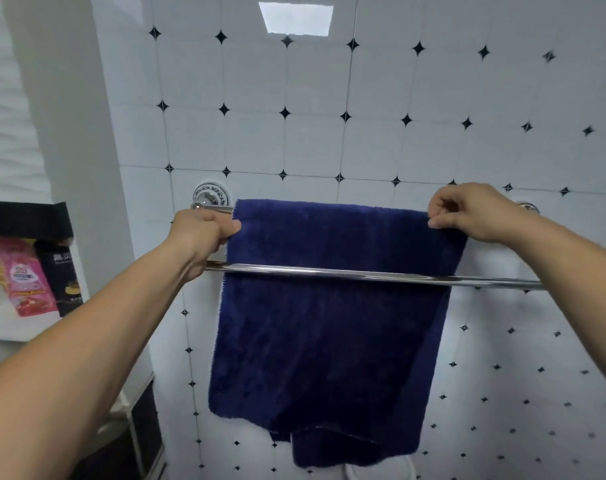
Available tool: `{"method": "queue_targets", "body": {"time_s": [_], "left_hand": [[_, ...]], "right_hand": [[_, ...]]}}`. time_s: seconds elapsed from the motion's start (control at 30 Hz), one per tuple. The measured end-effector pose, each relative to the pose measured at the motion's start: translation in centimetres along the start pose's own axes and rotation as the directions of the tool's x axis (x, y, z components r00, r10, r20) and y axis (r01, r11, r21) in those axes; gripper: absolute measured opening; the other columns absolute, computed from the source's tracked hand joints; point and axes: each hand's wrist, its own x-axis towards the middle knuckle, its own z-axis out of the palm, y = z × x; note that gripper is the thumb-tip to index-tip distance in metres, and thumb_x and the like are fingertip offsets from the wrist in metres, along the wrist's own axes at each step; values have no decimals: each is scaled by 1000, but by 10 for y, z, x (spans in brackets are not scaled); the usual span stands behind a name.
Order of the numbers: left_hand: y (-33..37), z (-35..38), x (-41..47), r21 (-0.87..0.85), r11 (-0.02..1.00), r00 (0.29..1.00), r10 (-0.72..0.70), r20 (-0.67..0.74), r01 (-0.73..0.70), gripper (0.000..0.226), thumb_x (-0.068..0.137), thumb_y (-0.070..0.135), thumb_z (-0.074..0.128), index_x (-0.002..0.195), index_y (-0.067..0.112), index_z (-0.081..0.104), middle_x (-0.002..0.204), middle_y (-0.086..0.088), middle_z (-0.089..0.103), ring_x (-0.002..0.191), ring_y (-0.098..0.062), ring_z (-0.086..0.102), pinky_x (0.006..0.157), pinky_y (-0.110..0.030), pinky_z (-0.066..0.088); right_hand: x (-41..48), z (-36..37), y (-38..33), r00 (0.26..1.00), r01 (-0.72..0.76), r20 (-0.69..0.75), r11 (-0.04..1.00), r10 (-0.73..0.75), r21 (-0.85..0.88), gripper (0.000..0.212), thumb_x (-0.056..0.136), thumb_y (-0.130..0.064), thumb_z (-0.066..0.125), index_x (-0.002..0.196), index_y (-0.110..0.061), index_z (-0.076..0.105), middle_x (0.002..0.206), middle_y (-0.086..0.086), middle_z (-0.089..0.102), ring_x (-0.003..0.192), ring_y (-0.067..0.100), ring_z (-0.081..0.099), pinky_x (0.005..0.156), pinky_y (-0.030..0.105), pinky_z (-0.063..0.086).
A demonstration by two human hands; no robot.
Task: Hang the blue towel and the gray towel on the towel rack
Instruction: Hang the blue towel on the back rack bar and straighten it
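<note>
Blue towel: the blue towel (329, 323) is draped over the rear bar (213, 208) of the towel rack (211, 195), folded across the top and hanging down flat against the wall, its lower edge uneven with one layer dropping lower than the other.
Front bar: the chrome front bar (485, 281) of the rack runs across in front of the hanging towel, bare.
Left hand: the left hand (204, 230) pinches the towel's upper left corner, thumb on the front face and fingers curled behind, just beside the rack's left wall mount.
Right hand: the right hand (474, 213) pinches the upper right corner at the fold, fingers curled over the top edge.
Wall: the tiled wall (312, 140) is white with small dark diamond insets.
Left side: a pink packet (28, 282) and a dark box (64, 271) stand side by side on a shelf, well apart from the rack.
</note>
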Motion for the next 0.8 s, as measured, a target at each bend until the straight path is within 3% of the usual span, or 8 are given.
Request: {"method": "queue_targets", "body": {"time_s": [0.23, 0.3, 0.37, 0.47, 0.53, 0.6, 0.7, 0.8], "left_hand": [[-1, 1, 1, 94, 996, 994, -4, 108, -7, 20, 81, 2, 72, 66, 10, 62, 60, -4, 55, 55, -16, 44, 51, -23, 37], [0, 1, 1, 110, 994, 989, -6, 151, -11, 23, 82, 3, 70, 63, 11, 60, 61, -5, 56, 56, -16, 44, 52, -23, 37], [1, 0, 1, 121, 992, 985, -2, 175, -20, 18, 83, 7, 69, 67, 10, 63, 64, -4, 60, 58, -15, 46, 54, -25, 36], [3, 1, -1, 64, 998, 977, -5, 215, -9, 13, 84, 17, 69, 72, 14, 67, 60, 7, 65, 49, -8, 50, 50, -23, 33], [4, 3, -2, 41, 999, 980, -14, 197, 6, 13, 84, 19, 71, 73, 15, 68, 62, 6, 65, 49, -8, 48, 49, -23, 33], [5, 6, -4, 84, 996, 989, -1, 151, -12, 15, 82, 18, 73, 69, 14, 67, 67, 1, 63, 54, -11, 48, 52, -23, 34], [6, 7, -6, 277, 960, 981, -6, 194, -49, 22, 81, 16, 75, 63, 16, 63, 67, 2, 61, 64, -15, 52, 56, -26, 36], [13, 4, -8, 575, 813, 944, -113, 311, -92, 23, 81, 18, 76, 66, 7, 62, 61, -2, 55, 62, -20, 48, 55, -28, 35]], "right_hand": [[5, -4, 15, 982, -117, -156, 992, 108, -52, 12, 86, -18, 68, 78, -24, 61, 80, -3, 65, 79, 21, 56, 67, 29, 36], [0, 2, 18, 936, -209, -294, 978, 195, -15, 10, 86, -28, 63, 81, -19, 62, 76, -2, 63, 74, 24, 57, 67, 30, 37], [-13, -4, 28, 851, -366, -406, 930, 333, -4, 31, 78, -40, 57, 73, -11, 67, 65, 2, 65, 62, 25, 59, 58, 29, 40], [-33, -4, 36, 808, -548, -162, 823, 567, 150, 39, 75, -48, 62, 75, -11, 73, 70, 3, 76, 70, 23, 70, 65, 31, 47], [-39, 7, 34, 811, -566, 92, 737, 577, 370, 27, 84, -41, 65, 89, -14, 71, 85, 3, 78, 77, 19, 70, 66, 33, 42], [-42, 18, 28, 832, -542, 221, 658, 509, 523, 17, 86, -31, 69, 98, -19, 69, 92, -3, 77, 78, 16, 66, 64, 34, 39], [-44, 24, 31, 861, -486, 154, 695, 484, 530, 13, 84, -17, 72, 98, -18, 70, 93, 1, 72, 82, 20, 59, 61, 33, 29], [-51, 13, 42, 852, -516, 166, 745, 496, 424, 16, 82, -16, 75, 98, -15, 75, 95, 5, 73, 86, 22, 58, 62, 33, 30]]}}
